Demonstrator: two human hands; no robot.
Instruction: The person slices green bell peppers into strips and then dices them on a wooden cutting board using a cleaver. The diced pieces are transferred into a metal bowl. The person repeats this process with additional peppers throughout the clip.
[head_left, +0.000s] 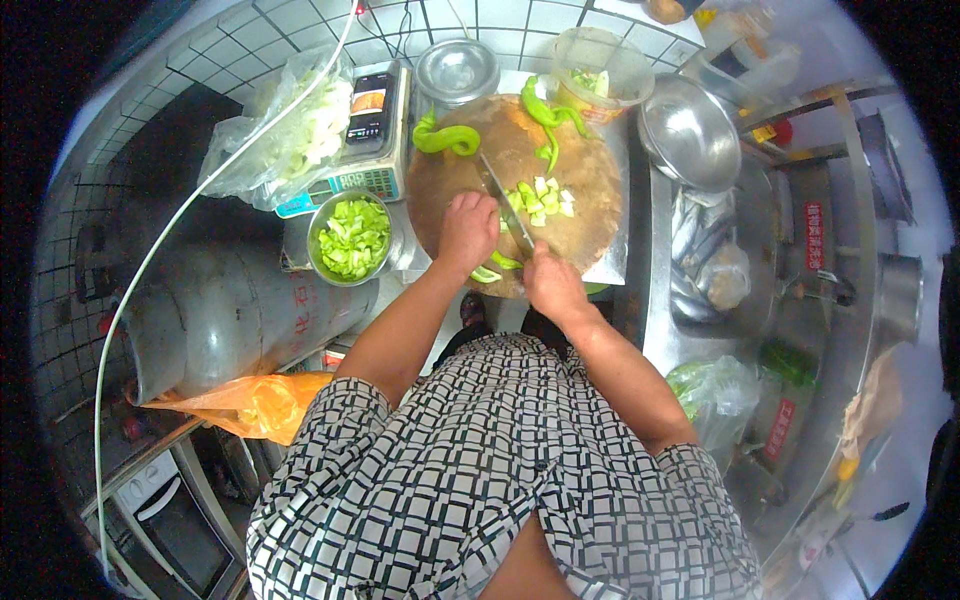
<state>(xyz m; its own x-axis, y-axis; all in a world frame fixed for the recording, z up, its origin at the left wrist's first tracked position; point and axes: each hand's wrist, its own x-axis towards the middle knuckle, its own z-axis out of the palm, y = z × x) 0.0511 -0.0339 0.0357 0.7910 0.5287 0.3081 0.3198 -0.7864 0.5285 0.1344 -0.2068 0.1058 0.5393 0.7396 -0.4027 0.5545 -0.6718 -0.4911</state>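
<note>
My right hand (553, 281) is closed around the handle of a kitchen knife (505, 201), its blade slanting up and left across a round wooden chopping board (592, 225). Left of the blade, my left hand (471, 229) rests on the board with its fingers bent; whether a piece lies under them is hidden. Chopped green pepper pieces (540, 199) are heaped right of the blade. Pepper strips (487, 274) lie near the board's front edge, between my wrists. A curled whole green pepper (448, 140) sits at the back left, and more long green peppers (551, 116) at the back right.
A steel bowl of cut green pepper (352, 238) stands left of the board. Behind it are a scale (375, 180) bearing a phone (370, 109) and a bag of vegetables (300, 135). A plastic tub (606, 71), a steel basin (690, 131) and a sink holding fish (694, 247) are rightward.
</note>
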